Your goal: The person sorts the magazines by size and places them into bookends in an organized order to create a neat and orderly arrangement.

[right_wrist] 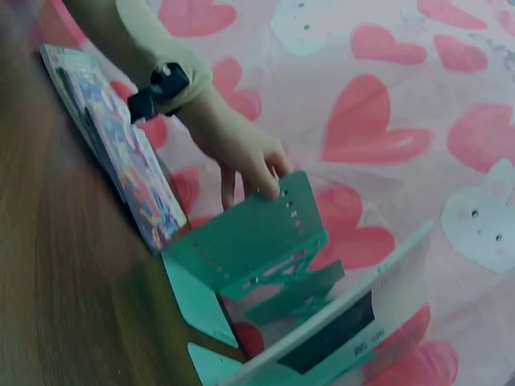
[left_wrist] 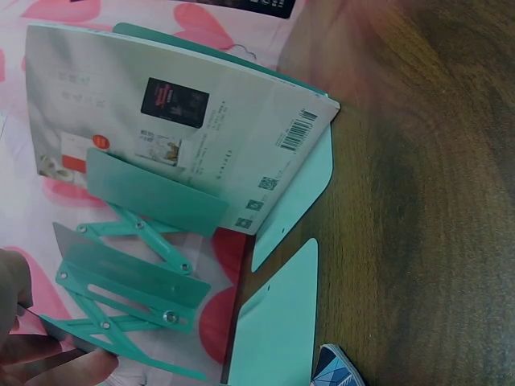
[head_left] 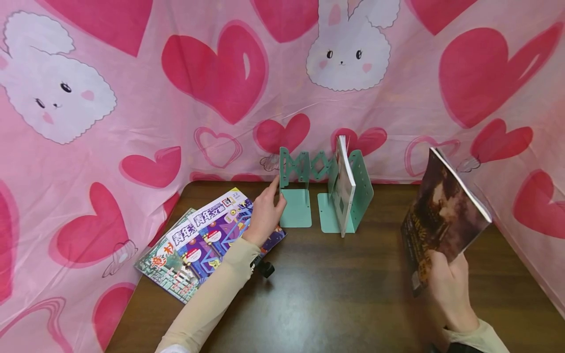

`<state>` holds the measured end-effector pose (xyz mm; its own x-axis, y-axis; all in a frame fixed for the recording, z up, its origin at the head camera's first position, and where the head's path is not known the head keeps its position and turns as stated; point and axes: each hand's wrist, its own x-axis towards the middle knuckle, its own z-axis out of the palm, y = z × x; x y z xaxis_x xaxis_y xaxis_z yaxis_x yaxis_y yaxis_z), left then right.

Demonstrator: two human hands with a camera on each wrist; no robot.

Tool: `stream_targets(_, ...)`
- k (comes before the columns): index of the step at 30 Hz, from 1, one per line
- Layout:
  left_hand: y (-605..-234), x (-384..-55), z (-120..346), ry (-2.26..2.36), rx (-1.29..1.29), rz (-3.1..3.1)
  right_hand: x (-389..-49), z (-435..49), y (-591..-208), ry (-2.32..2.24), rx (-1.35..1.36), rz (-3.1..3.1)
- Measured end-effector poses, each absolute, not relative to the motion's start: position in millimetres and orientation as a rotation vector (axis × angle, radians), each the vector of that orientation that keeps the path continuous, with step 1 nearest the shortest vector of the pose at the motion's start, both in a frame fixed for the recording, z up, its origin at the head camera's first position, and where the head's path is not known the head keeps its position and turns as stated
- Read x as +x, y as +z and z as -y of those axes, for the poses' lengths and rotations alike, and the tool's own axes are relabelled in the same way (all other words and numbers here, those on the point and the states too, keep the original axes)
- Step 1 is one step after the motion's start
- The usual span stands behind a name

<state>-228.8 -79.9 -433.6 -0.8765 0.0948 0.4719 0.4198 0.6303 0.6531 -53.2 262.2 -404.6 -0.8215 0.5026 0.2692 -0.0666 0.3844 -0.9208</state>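
Observation:
A green expandable metal bookend (head_left: 295,208) stands near the back of the table, its lattice partly stretched. My left hand (head_left: 266,211) pinches the edge of its left end plate, thumb and fingers on either side, as the right wrist view of that plate (right_wrist: 257,229) shows. One magazine (head_left: 345,191) stands upright in the bookend's right section, its pale back cover (left_wrist: 185,121) facing left. On the right, my right hand (head_left: 450,289) grips a dark-covered magazine (head_left: 446,211) by its lower part, tilted and raised above the table.
Several overlapping magazines (head_left: 200,240) with colourful covers lie flat on the table's left side, beneath my left forearm. The brown wooden table (head_left: 335,294) is backed by a pink curtain (head_left: 287,78) with hearts and rabbits. A wrist camera (head_left: 265,268) sits on my left wrist.

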Motion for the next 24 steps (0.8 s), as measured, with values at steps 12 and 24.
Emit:
stream_targets(12, -432, -229, 80, -1.151, -0.394, 2.490, -43, -239, -398, 1.503, -0.315, 2.099)
stream_targets(24, -433, -229, 81, -1.164, -0.399, 2.470, -36, -220, -398, 1.501, -0.218, 2.158)
